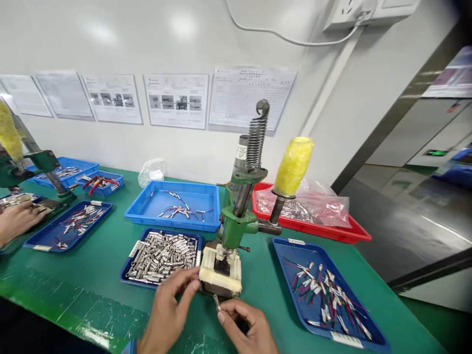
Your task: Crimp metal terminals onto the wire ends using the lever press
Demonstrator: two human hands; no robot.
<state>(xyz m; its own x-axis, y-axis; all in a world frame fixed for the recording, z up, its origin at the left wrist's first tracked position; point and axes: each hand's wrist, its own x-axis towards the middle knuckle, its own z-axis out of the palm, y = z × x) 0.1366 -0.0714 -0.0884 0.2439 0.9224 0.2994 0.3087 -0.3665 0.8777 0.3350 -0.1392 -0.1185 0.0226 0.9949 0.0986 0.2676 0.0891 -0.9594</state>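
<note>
My right hand (248, 325) pinches a small metal sleeve (217, 301) between thumb and forefinger, just in front of the press base. My left hand (170, 306) is beside the base's left front corner, thumb and forefinger slightly apart, with nothing visible between them. The green hand press (236, 223) stands upright, with a coiled spring on top and a lever handle (295, 167) wrapped in yellow. Its base (221, 280) is covered in cream-coloured material. Just left of it, a dark blue tray (127, 265) holds a heap of metal sleeves (165, 255).
Right of the press lies a blue tray (282, 246) of wired parts; behind it, a red tray (359, 236) with plastic bags. A lighter blue tray (140, 201) holds several wires. At far left, a co-worker's hand (18, 221) is at another press (46, 164). Papers hang on the wall.
</note>
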